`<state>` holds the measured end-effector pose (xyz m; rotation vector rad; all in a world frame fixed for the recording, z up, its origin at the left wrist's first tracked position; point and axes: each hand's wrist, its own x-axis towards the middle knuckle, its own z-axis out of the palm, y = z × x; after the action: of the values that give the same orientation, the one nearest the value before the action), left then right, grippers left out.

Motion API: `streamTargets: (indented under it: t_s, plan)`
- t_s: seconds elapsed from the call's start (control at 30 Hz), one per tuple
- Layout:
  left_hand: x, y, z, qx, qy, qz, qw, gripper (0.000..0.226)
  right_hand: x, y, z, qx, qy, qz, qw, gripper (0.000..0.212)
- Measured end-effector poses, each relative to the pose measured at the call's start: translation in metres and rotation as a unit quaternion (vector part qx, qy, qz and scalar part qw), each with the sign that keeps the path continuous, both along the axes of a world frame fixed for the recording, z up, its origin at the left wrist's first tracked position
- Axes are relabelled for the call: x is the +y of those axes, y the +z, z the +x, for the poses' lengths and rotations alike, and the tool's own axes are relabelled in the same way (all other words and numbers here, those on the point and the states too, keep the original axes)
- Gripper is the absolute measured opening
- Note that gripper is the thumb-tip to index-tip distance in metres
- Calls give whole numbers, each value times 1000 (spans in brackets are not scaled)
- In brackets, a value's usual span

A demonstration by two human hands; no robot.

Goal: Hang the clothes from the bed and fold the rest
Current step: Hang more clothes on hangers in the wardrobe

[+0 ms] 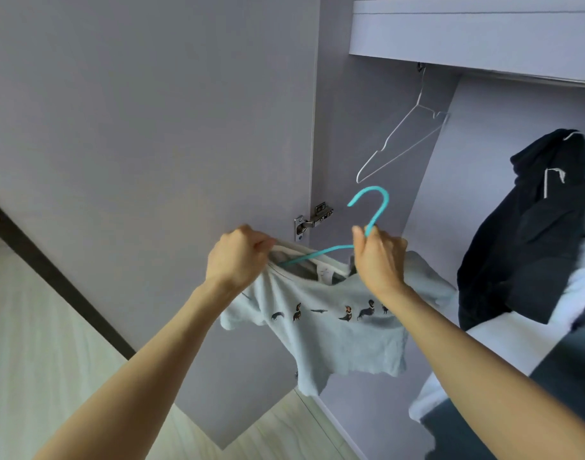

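Fingers of the left hand [238,257] curled tight round the white collar of the pale blue T-shirt [327,330], bunching the neckline at the garment's left shoulder. Pinched likewise by the right hand [379,257]: thumb and fingers closed on the stem of the teal hanger [372,207], just under its hook. Held both hands at about the same height, side by side, the shirt slung between and below them, printed row of small dogs facing the camera, hem hanging free in front of the open wardrobe door [151,127].

Ran nearly level, left to right, the hanger's one visible arm, from the right hand's grip down inside the neck opening toward the left hand; far arm hidden under cloth and knuckles, so could not tell whether seated in that shoulder. Stood up and slightly rightward from the right hand, the hook, open mouth turned left.

Lay above and to the right of that hook, well apart and farther back, the wardrobe rail [516,79], running left to right under the top shelf. Judged the right hand the nearer one for the lift: up and rightward, hook turned across the rail rather than along it. Hung already from the rail a bare white wire hanger [397,147], between hook and rail, and dark clothes [530,234] farther right.
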<state>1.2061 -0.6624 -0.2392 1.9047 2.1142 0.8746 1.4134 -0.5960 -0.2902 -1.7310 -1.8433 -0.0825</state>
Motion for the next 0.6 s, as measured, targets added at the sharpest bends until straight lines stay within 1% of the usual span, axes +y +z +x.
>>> streamTargets:
  t_s: [0.07,0.1,0.13,0.17,0.2,0.23,0.27,0.3,0.37,0.43,0.47,0.53,0.6]
  plan:
    - [3,-2,10,3,-42,1,999,30,-6,5,-11,-56,105,-15,993,38]
    - [5,-3,12,-4,-62,3,998,29,-8,7,-13,-61,148,-29,987,37]
    - [6,-5,12,-20,-82,5,996,27,-8,8,-13,-47,173,-48,983,36]
    - [7,-6,9,-45,-97,6,994,23,-7,10,-11,-1,183,-70,981,35]
    - [6,-7,4,-69,-105,6,992,22,-6,13,-8,68,183,-90,977,33]
    - [4,-8,-2,-79,-106,0,991,27,-6,16,-4,137,173,-105,970,30]
    - [3,-11,-8,-72,-104,-10,992,34,-5,19,1,190,162,-110,962,28]
    - [3,-15,-14,-45,-103,-29,993,40,-5,20,4,221,156,-110,956,28]
    - [2,-22,-17,34,-112,-72,991,50,-7,23,5,231,172,-104,952,28]
    - [3,-24,-8,94,-146,-90,981,54,-13,26,-1,222,206,-101,948,27]
    - [4,-23,-1,97,-170,-91,976,50,-16,27,-6,220,218,-104,945,27]
    - [6,-21,15,69,-201,-93,973,33,-19,27,-13,230,227,-112,940,25]
    - [8,-22,23,68,-181,-88,977,23,-22,27,-12,266,240,-127,925,20]
